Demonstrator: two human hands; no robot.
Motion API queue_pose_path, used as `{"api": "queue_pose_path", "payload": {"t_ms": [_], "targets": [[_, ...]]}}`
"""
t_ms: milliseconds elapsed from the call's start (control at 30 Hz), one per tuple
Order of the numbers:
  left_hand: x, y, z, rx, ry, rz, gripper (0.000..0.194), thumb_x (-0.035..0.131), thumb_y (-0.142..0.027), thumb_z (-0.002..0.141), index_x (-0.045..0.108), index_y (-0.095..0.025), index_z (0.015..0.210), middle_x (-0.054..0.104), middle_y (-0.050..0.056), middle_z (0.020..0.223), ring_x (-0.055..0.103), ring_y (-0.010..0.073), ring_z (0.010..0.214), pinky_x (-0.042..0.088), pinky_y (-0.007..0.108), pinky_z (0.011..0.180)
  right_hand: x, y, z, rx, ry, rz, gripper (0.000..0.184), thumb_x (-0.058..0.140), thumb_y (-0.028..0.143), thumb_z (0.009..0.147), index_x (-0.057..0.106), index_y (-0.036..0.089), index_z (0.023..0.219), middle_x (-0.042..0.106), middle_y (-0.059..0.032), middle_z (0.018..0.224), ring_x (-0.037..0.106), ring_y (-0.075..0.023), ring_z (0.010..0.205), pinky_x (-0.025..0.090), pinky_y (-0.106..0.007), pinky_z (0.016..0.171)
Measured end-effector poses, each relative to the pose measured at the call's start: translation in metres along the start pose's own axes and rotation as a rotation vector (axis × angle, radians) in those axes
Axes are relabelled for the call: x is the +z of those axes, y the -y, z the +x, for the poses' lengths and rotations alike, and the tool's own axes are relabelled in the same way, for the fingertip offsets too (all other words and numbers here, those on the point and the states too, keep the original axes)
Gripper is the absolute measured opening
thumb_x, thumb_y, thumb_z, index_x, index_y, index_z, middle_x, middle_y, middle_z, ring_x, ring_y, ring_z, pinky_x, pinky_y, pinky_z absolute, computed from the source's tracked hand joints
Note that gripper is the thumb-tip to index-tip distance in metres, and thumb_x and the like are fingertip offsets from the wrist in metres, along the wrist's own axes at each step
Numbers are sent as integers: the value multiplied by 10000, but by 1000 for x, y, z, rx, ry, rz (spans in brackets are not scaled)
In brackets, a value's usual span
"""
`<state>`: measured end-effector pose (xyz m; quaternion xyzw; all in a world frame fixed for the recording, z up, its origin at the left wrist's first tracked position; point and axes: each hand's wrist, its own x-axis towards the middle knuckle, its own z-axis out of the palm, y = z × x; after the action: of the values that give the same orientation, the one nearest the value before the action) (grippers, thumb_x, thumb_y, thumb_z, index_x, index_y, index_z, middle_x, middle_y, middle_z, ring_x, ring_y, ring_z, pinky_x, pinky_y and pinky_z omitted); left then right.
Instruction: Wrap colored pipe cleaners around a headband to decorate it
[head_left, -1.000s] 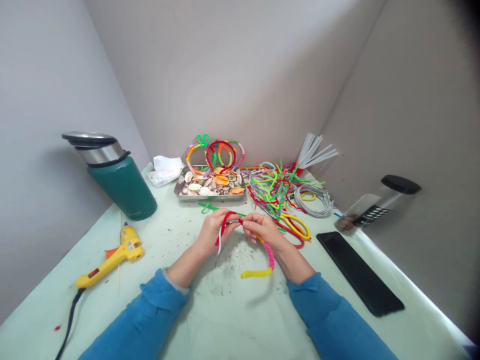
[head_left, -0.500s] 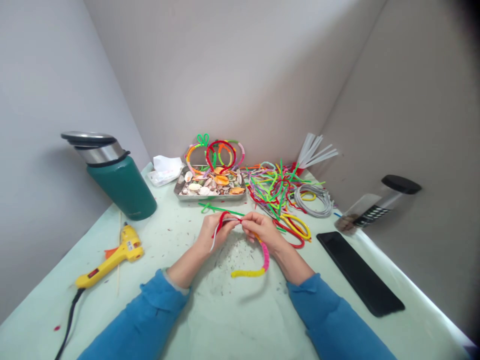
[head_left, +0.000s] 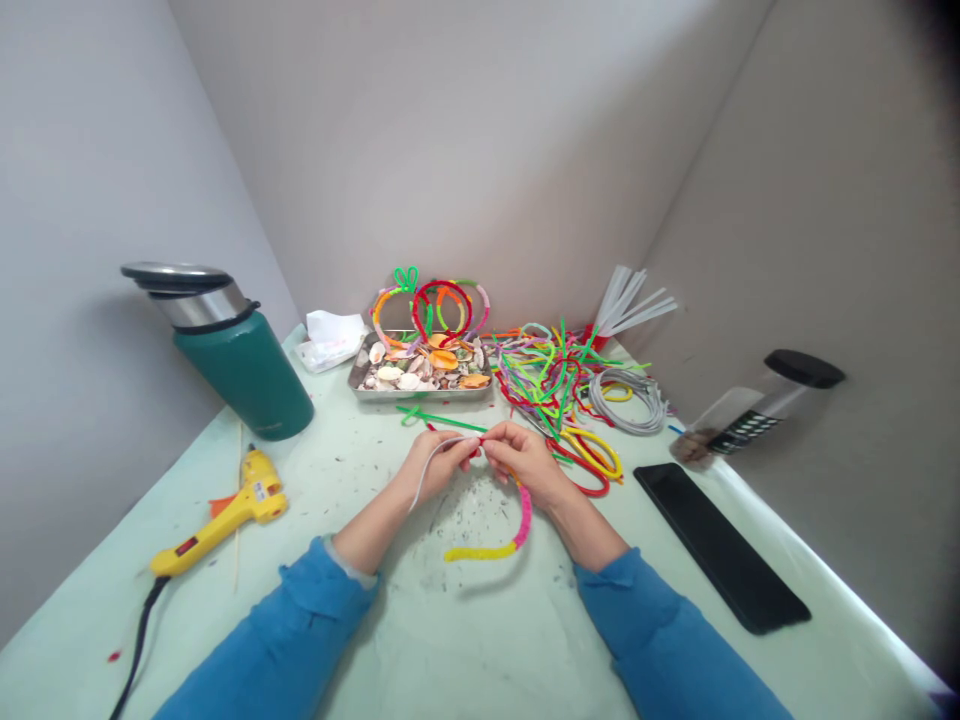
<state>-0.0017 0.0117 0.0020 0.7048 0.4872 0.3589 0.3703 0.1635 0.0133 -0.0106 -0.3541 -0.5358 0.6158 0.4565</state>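
Observation:
Over the middle of the table, my left hand (head_left: 435, 465) and my right hand (head_left: 529, 462) meet fingertip to fingertip, both closed. Between them runs a grey wire (head_left: 421, 478), whose bare end curves back across my left hand. Red pipe cleaner (head_left: 474, 454) shows at my left fingertips, pinched beside the wire. My right thumb and fingers grip the wire's wrapped part. From under that hand hangs its wrapped length (head_left: 523, 518), orange, pink and yellow, curving left above the table. Fingers hide part of the red winding.
Behind the hands stand a metal tray (head_left: 420, 397) of shells, decorated rings (head_left: 471, 312) and a heap of pipe cleaners (head_left: 551, 375). Scissors (head_left: 600, 455) and coiled wire (head_left: 634, 402) lie right, near a black phone (head_left: 720, 545). Left are a glue gun (head_left: 225, 515) and green bottle (head_left: 244, 375).
The red pipe cleaner's loop over my left hand has dropped out of sight, mostly behind the fingers. The yellow end of the wrapped length has swung left and slightly down.

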Motion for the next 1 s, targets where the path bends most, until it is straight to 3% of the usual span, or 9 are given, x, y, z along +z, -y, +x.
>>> {"api": "queue_pose_path", "payload": {"t_ms": [233, 467, 667, 800, 900, 1000], "targets": [[-1, 0, 1, 38, 40, -19, 411, 430, -444, 823, 593, -131, 611, 496, -15, 504, 430, 102, 493, 312, 208, 475, 1, 1, -1, -26, 21, -44, 207, 588, 298, 735, 597, 181, 905, 486, 65, 529, 391, -56, 390, 316, -194, 384], [-3, 0, 1, 254, -144, 209, 199, 583, -326, 753, 674, -149, 760, 603, 55, 808, 532, 130, 691, 402, 216, 607, -2, 0, 0, -31, -11, -54, 192, 579, 315, 743, 608, 176, 872, 488, 58, 546, 389, -54, 397, 308, -195, 398], [-6, -10, -4, 185, -37, 137, 267, 473, -315, 823, 647, -142, 718, 616, 23, 625, 537, 118, 587, 404, 209, 570, 0, 4, -1, -12, -5, -17, 175, 592, 296, 736, 592, 171, 859, 479, 62, 539, 387, -55, 399, 305, -194, 395], [-7, -12, -6, 108, 23, -18, 248, 432, -279, 836, 634, -140, 879, 605, 8, 557, 522, 107, 513, 389, 187, 496, -1, 6, -1, -16, -7, 61, 171, 602, 289, 726, 585, 167, 845, 479, 62, 526, 387, -55, 397, 310, -191, 389], [-6, -7, -5, 44, 46, -102, 251, 452, -299, 827, 594, -148, 968, 615, 3, 587, 461, 80, 414, 349, 174, 412, -2, 8, -1, -22, 2, 105, 164, 609, 282, 719, 586, 161, 826, 484, 59, 517, 391, -55, 401, 314, -187, 384], [-5, -1, -4, 68, 26, -161, 216, 545, -302, 774, 573, -143, 918, 620, 14, 690, 493, 75, 465, 384, 172, 438, -3, 7, -1, -12, 24, 103, 158, 603, 274, 724, 586, 153, 825, 489, 56, 511, 388, -52, 388, 310, -186, 374]]}}
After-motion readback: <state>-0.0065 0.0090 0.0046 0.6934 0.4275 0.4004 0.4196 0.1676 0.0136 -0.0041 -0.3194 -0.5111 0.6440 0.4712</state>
